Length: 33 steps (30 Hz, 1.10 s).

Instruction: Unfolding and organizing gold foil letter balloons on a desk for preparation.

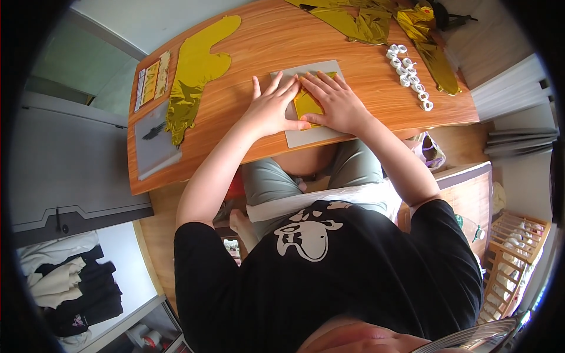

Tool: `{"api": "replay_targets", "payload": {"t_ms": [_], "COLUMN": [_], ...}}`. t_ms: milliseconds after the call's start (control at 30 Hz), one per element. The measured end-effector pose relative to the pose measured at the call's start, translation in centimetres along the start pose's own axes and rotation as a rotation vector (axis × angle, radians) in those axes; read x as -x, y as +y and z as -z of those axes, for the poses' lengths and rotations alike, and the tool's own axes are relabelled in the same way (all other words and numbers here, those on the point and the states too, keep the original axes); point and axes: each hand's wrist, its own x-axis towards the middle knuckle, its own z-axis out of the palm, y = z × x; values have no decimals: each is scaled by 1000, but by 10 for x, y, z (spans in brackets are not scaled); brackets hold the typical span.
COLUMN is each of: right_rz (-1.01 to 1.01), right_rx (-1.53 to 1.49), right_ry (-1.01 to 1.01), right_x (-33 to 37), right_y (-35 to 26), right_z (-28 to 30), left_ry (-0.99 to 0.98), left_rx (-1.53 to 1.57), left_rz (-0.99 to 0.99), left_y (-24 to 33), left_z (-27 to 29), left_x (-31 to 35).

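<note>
A small flat piece of shiny gold foil (pixel 307 106) lies on a grey sheet (pixel 306 136) at the table's near edge. My left hand (pixel 272 109) rests flat with fingers spread, mostly on the sheet, its thumb reaching the foil's near edge. Spread across the foil's right side is my right hand (pixel 339 106), palm down, covering part of it. The thumbs meet or nearly meet at the foil's near edge. Neither hand grips anything. What lies beneath the palms is hidden.
On the wooden table (pixel 253 47), a large flat gold foil balloon (pixel 200 56) lies left, beside cards (pixel 152 81) and a clear plastic bag (pixel 156 138). More gold foil balloons (pixel 359 20) lie at the far right, near a string of white rings (pixel 409 73).
</note>
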Motion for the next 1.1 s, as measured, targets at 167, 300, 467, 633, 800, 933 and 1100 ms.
{"api": "replay_targets", "payload": {"t_ms": [167, 300, 467, 633, 800, 933, 1100], "right_rz": [-4, -21, -19, -29, -1, 13, 18], "right_rx": [10, 34, 25, 18, 36, 59, 101], "right_ry": [0, 2, -9, -34, -44, -42, -60], "right_x": [-3, -2, -3, -2, -6, -8, -2], "right_y": [-3, -1, -7, -7, -8, -9, -5], "right_z": [1, 4, 4, 3, 6, 2, 0], "left_ry": [7, -18, -45, -52, -56, 0, 362], "left_rx": [14, -4, -32, 44, 14, 7, 150], "left_rz": [1, -26, -16, -37, -30, 31, 182], "left_y": [-11, -5, -11, -11, -16, -27, -96], "left_z": [-9, -3, -6, -8, -8, -7, 29], "left_x": [-1, -3, -5, -8, -12, 12, 112]}}
